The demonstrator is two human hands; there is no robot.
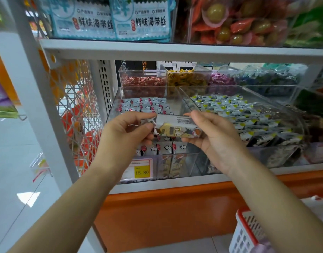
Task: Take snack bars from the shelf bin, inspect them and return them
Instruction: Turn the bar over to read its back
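- Snack bar (175, 127): a short bar in a pale wrapper. Small dark print runs along its top face, and a yellow, brown and red picture covers the side facing me.
- It lies level and crosswise, held above the near part of the clear shelf bin (112, 106).
- That bin holds more bars (144, 105) in white wrappers with red and cloud marks. Some stand on end against its near wall.
- A yellow price tag (142, 171) reading 15.80 sits at the bin's near left corner.
- To the right, a second clear bin is full of grey and yellow packets (230, 108). Farther back are red candies (142, 82).
- Blue seaweed packs (109, 19) sit on the shelf above, a white wire rack (78, 106) hangs to the left, and a red and white basket (246, 232) is low on the near right.
- My left hand (124, 132) pinches the bar's left end between thumb and curled fingers.
- My right hand (217, 137) grips the right end, thumb on top and fingers underneath.
- The bar spans the gap between my hands, which cover both of its ends.
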